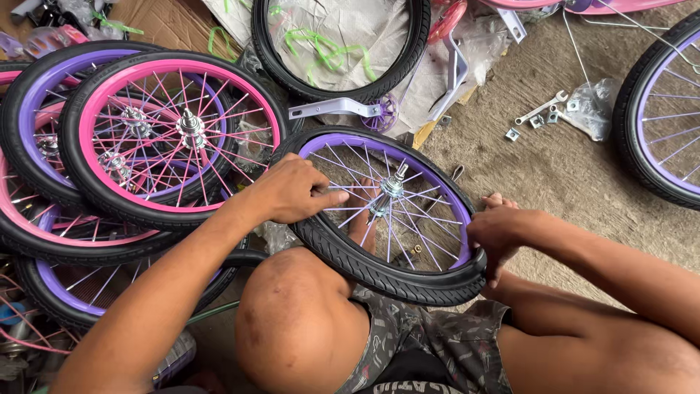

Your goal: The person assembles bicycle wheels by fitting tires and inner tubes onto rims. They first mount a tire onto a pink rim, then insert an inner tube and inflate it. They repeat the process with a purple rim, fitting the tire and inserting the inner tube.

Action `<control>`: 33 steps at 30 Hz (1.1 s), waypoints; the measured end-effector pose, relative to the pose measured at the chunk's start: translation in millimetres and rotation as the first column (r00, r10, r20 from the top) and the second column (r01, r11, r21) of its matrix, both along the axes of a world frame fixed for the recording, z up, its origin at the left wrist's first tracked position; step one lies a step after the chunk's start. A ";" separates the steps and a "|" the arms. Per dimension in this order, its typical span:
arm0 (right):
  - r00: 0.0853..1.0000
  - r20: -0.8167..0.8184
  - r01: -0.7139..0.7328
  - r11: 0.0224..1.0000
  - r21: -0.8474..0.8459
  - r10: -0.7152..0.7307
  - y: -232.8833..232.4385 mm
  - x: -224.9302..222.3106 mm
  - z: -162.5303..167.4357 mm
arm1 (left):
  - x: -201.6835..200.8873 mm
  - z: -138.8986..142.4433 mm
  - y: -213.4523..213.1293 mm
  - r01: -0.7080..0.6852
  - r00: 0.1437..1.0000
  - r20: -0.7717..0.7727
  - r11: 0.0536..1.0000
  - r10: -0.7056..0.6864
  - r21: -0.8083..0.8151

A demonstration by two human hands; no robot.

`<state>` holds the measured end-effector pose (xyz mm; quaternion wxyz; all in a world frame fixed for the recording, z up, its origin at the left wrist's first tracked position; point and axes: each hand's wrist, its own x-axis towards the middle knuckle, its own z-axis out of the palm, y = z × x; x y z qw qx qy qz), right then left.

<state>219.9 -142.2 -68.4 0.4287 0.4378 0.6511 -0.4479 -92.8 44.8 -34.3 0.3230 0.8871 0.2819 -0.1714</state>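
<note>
Tyre fitting is shown under way on a small wheel with a purple rim (458, 211), which is propped between the knees of the seated person above the concrete floor (554, 171). The black tyre (379, 273) is seen seated around the near and left portions of the rim; whether the bead is fully home on the far side cannot be told. The left hand (292, 193) is laid on the upper left of the tyre, fingers pressed flat against rim and spokes, nothing gripped. The right hand (499, 233) is closed over the tyre edge at the right side. A stack of finished pink and purple wheels (171, 131) is kept to the left. A spanner (541, 108) and loose nuts lie well apart, beyond the wheel.
</note>
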 end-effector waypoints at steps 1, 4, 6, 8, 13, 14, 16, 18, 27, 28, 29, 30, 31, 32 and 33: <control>1.000 -0.017 -0.006 1.000 0.016 0.007 0.3 2.9 -0.5 | -1.6 -0.9 -0.6 -0.003 1.000 0.029 1.000 0.003 0.006; 0.995 -0.101 0.027 0.998 0.053 -0.021 1.0 14.8 -1.5 | -5.4 1.4 -7.1 -0.020 0.992 0.125 1.000 0.017 0.022; 0.993 -0.097 0.069 0.996 0.053 -0.063 -0.4 25.2 0.2 | -5.9 5.7 -17.6 -0.043 0.979 0.198 0.999 0.039 0.019; 0.993 -0.025 0.118 0.992 0.041 -0.117 -2.3 36.2 4.3 | -2.2 9.6 -33.2 -0.013 0.978 0.209 0.999 0.020 -0.038; 0.977 0.201 0.047 0.992 0.114 -0.070 -5.7 57.5 19.9 | 16.1 9.2 -47.7 0.128 0.964 0.247 0.987 -0.100 -0.100; 0.971 0.234 0.021 0.991 0.135 -0.052 -5.5 61.2 22.1 | 19.9 6.0 -46.8 0.170 0.939 0.313 0.983 -0.139 -0.074; 0.956 0.289 0.007 0.987 0.158 -0.053 -6.8 67.5 22.4 | 26.8 -4.9 -47.5 0.247 0.906 0.357 0.969 -0.227 -0.011; 0.940 0.342 -0.043 0.982 0.184 -0.023 -9.5 73.0 14.4 | 34.8 -22.4 -48.5 0.328 0.890 0.308 0.941 -0.335 0.077; 0.890 0.447 -0.272 0.892 0.361 0.090 -59.8 112.6 -70.5 | 76.6 -135.8 -76.0 0.512 0.811 0.274 0.854 -0.518 0.099; 0.892 0.441 -0.282 0.879 0.383 0.094 -67.0 112.0 -78.8 | 74.5 -144.3 -79.6 0.508 0.804 0.290 0.854 -0.518 0.117; 0.896 0.434 -0.291 0.866 0.408 0.097 -72.8 110.2 -86.4 | 71.7 -151.4 -82.5 0.503 0.799 0.304 0.853 -0.519 0.135; 0.912 0.401 -0.267 0.869 0.417 0.088 -77.4 107.7 -92.9 | 67.9 -157.1 -84.0 0.498 0.794 0.314 0.853 -0.520 0.153; 0.927 0.368 -0.244 0.871 0.427 0.079 -80.9 105.5 -97.5 | 64.2 -161.4 -85.1 0.501 0.786 0.312 0.845 -0.534 0.185; 0.938 0.339 -0.221 0.873 0.436 0.068 -83.1 104.0 -100.6 | 62.0 -165.0 -84.5 0.504 0.775 0.311 0.835 -0.550 0.222; 0.939 0.336 -0.219 0.873 0.436 0.068 -84.3 103.6 -101.7 | 60.4 -167.5 -82.7 0.505 0.762 0.311 0.822 -0.568 0.263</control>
